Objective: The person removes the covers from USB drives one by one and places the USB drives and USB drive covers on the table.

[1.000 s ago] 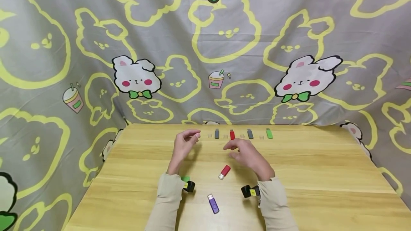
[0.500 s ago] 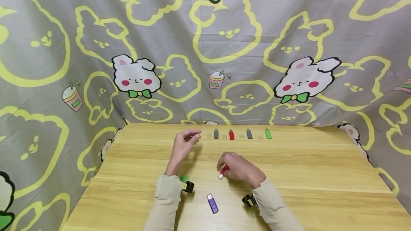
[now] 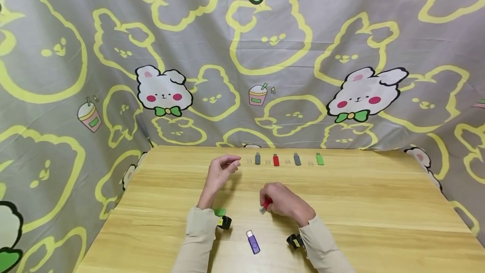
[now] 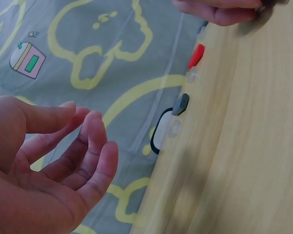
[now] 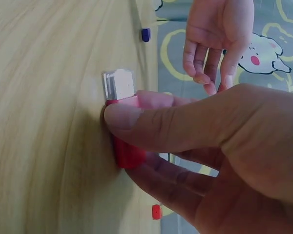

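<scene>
My right hand [image 3: 282, 199] pinches a red USB flash drive [image 5: 129, 156] between thumb and fingers, low over the wooden table. A clear cap covers its metal plug [image 5: 121, 84], which points away from the fingers. My left hand [image 3: 221, 172] hovers near the back of the table, fingers loosely curled with nothing between them, as the left wrist view [image 4: 63, 165] also shows. Between the forearms lies a purple USB flash drive [image 3: 253, 242], plug end away from me. Part of a green object [image 3: 220, 212] peeks out beside the left wrist.
Along the table's back edge runs a row of flash drives: a grey one [image 3: 257, 159], a red one [image 3: 275, 160], another grey one [image 3: 297, 159] and a green one [image 3: 320, 159]. Small clear caps [image 3: 287, 161] lie between them. A patterned curtain [image 3: 227, 108] hangs behind.
My right hand has come down from near the back row toward me and taken hold of the red flash drive that lay mid-table. The left hand has stayed in place.
</scene>
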A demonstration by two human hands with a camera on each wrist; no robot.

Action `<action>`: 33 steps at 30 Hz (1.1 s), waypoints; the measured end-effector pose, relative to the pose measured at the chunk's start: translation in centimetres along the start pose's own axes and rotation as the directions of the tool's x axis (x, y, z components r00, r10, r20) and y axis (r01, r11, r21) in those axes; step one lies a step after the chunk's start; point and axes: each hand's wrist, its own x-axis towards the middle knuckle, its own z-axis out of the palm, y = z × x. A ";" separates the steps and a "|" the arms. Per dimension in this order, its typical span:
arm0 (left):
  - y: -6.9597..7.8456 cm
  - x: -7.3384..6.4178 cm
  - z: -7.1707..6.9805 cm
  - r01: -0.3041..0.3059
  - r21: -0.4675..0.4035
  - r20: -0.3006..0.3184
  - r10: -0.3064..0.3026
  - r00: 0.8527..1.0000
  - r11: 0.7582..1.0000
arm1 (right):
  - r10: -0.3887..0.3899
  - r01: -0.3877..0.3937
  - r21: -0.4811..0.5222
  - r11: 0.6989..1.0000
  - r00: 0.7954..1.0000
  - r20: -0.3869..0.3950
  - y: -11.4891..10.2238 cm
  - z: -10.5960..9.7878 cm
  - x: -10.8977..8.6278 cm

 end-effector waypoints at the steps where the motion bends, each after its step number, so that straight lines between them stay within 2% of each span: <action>1: 0.0 0.0 0.0 0.001 0.001 0.005 -0.001 1.000 1.000 | 0.008 -0.008 0.022 1.000 1.000 0.005 0.1 0.0 0.0; 6: 0.2 -0.2 0.3 0.005 0.007 0.021 -0.006 1.000 1.000 | 0.054 -0.053 0.137 0.989 0.999 -0.001 0.1 -1.2 0.0; 12: 0.8 -0.3 1.1 -0.008 0.012 0.060 0.007 0.998 1.000 | 0.092 -0.072 0.170 0.983 0.990 -0.112 0.3 -3.8 0.3; 16: 1.9 -0.5 1.8 -0.001 -0.001 0.089 0.001 0.996 1.000 | 0.107 -0.072 0.205 0.976 0.980 -0.166 0.4 -5.3 -0.3; 22: 3.6 -0.9 2.2 0.030 -0.006 0.136 -0.029 0.990 1.000 | 0.183 -0.125 0.228 0.966 0.949 -0.255 0.3 -6.1 -1.1; 28: 2.7 -0.8 2.5 0.009 0.002 0.122 -0.010 0.992 1.000 | 0.236 -0.153 0.263 0.953 0.917 -0.323 0.5 -6.2 -1.7; 33: 2.9 -0.7 2.6 -0.002 -0.011 0.174 0.004 0.985 1.000 | 0.236 -0.130 0.285 0.950 0.896 -0.376 0.5 -6.7 -1.8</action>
